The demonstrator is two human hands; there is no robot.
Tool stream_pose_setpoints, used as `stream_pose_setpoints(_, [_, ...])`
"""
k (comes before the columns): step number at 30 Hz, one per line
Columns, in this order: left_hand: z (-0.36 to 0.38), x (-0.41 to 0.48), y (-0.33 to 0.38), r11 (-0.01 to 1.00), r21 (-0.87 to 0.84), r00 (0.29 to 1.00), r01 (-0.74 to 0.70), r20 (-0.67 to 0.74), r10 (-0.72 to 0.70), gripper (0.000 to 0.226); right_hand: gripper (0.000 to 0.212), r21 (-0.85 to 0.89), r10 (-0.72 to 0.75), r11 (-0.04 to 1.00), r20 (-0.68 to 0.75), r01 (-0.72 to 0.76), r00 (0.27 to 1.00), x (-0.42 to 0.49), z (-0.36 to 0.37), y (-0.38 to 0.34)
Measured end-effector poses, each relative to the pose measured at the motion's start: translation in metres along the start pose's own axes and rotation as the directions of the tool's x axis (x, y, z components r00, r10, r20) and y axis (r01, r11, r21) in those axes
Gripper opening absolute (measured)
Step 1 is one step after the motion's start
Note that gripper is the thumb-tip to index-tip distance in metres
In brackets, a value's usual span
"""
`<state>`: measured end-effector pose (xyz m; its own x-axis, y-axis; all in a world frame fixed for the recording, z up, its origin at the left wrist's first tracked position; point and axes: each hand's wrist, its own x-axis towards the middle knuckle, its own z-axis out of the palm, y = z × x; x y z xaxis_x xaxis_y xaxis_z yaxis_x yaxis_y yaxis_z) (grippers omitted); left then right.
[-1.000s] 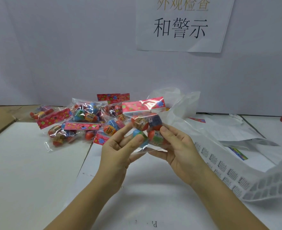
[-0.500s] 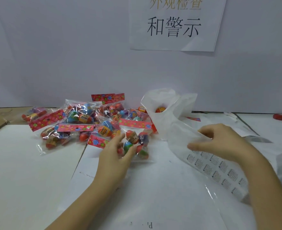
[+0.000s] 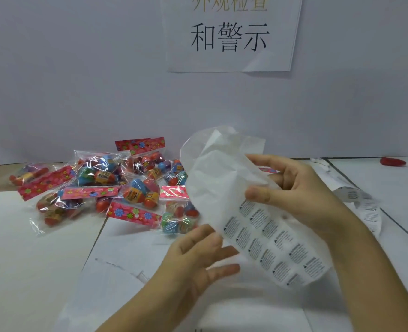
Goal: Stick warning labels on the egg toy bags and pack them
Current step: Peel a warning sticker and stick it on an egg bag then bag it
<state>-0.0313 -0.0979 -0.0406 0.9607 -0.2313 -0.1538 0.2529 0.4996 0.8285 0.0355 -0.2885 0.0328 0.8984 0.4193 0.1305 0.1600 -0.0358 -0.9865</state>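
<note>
My right hand [image 3: 301, 195] pinches a translucent sheet of printed warning labels [image 3: 270, 238] by its upper part and holds it tilted above the table. The straight fingers of my left hand [image 3: 198, 257] reach to the sheet's lower left edge, the thumb close beside it. One clear egg toy bag [image 3: 177, 218] with a red flowered header lies on the table just left of the sheet, free of both hands. A pile of several more egg toy bags [image 3: 97, 183] lies further left. A white plastic bag [image 3: 222, 149] rises behind the sheet.
Another curled strip of labels [image 3: 366, 207] lies to the right on white paper. A small red object [image 3: 393, 161] sits at the back right. A paper sign [image 3: 231, 34] hangs on the wall behind. White sheets cover the table [image 3: 30, 259].
Both hands held one egg toy bag up a second ago. My left hand laid it on the table. My right hand picked up the label sheet, and my left hand has moved to it.
</note>
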Motion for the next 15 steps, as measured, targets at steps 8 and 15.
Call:
stream_pose_setpoints(8, [0.000,0.000,0.011,0.979,-0.175,0.988,-0.104,-0.128,0.083,0.034,0.051,-0.887,-0.608,0.388,-0.043,0.250,0.793,0.006,0.040,0.008])
stream_pose_setpoints(15, [-0.010,0.000,0.022,0.935,-0.178,0.929,-0.307,-0.270,0.253,0.024,0.024,-0.854,-0.525,0.467,-0.058,0.230,0.849,-0.007,0.100,0.018])
